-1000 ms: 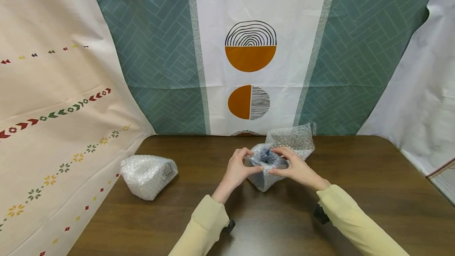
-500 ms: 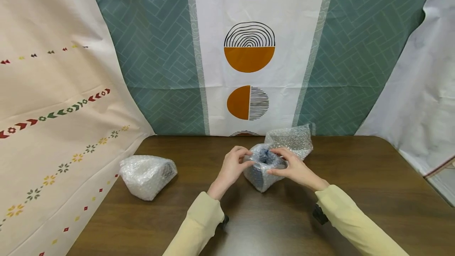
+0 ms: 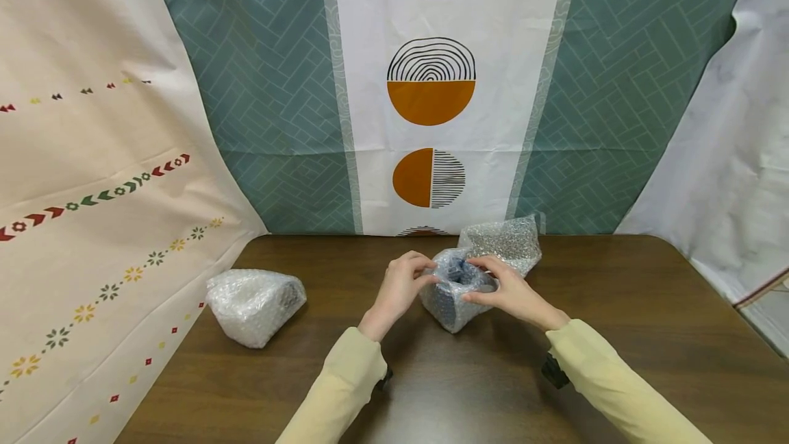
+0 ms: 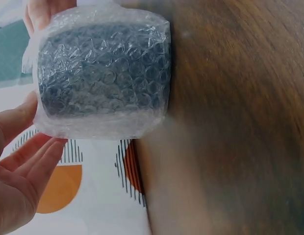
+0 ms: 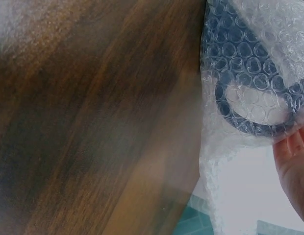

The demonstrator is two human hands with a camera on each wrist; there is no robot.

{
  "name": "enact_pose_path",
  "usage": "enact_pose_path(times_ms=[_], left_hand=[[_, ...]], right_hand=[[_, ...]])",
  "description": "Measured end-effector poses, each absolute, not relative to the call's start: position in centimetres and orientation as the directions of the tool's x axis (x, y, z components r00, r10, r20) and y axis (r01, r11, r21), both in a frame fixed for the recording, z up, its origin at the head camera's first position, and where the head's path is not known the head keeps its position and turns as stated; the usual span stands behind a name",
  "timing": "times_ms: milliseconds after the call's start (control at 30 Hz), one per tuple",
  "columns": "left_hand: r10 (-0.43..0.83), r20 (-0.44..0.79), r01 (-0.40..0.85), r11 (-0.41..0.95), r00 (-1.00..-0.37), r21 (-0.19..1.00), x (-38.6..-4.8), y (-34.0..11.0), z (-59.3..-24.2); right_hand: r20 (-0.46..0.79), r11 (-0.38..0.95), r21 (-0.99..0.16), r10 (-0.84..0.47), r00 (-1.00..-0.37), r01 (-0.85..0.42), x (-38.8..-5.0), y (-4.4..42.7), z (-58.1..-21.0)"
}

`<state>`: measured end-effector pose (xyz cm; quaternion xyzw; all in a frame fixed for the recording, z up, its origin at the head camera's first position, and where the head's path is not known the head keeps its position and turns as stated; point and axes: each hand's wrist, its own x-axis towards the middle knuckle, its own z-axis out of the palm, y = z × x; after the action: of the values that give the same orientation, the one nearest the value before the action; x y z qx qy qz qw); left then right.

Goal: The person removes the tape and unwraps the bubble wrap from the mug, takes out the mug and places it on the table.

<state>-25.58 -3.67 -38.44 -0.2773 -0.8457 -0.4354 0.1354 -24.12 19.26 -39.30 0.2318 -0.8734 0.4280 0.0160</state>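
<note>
- A dark brown, wood-grained worktop (image 3: 585, 375), shiny near the person; a teal-and-white cloth (image 3: 499, 88) hangs behind, a cream one at the left.
- A whitish bubble-wrapped package (image 3: 253, 307) sits at the worktop's left, well apart from the hands, its contents hard to make out.
- The central bundle (image 3: 446, 308) stands mid-worktop, toward the back, between both hands; a sheet of bubble wrap (image 3: 502, 245) is behind it, whether joined cannot be told.
- The right hand (image 3: 514, 297) holds the bundle's rim, thumb and fingers bent round it; the right wrist view cuts most of it off.
- The left hand (image 3: 399, 286) is half open, at the rim's left side; whether it pinches, I cannot tell.
- Bundle: dark blue under clear bubbles, with a handle-like loop (image 5: 224, 105).
</note>
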Motion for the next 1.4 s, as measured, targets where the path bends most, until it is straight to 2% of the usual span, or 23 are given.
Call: enact_pose_path(times_ms=[200, 567, 800, 1233, 1400], left_hand=[[0.284, 0.495, 0.570, 0.382, -0.822, 0.728, -26.2, -3.6, -39.0], [0.167, 0.428, 0.459, 0.366, -0.888, 0.810, -26.6, -3.5, -39.0], [0.127, 0.429, 0.446, 0.328, -0.894, 0.833, -27.0, -4.2, -39.2], [0.004, 0.174, 0.174, 0.041, -0.985, 0.984, -28.4, -5.0, -39.6], [-0.031, 0.148, 0.147, 0.028, -0.989, 0.989, -29.0, -5.3, -40.0]], right_hand=[[0.234, 0.512, -0.751, -0.385, -0.893, -0.418, -24.4, 19.4, -39.6], [0.239, 0.525, -0.741, -0.375, -0.896, -0.418, -24.3, 19.4, -39.4], [0.267, 0.506, -0.738, -0.388, -0.882, -0.446, -24.4, 19.3, -39.8], [0.268, 0.500, -0.741, -0.392, -0.880, -0.448, -24.2, 19.4, -39.8], [0.272, 0.493, -0.745, -0.390, -0.880, -0.449, -24.1, 19.4, -39.8]])
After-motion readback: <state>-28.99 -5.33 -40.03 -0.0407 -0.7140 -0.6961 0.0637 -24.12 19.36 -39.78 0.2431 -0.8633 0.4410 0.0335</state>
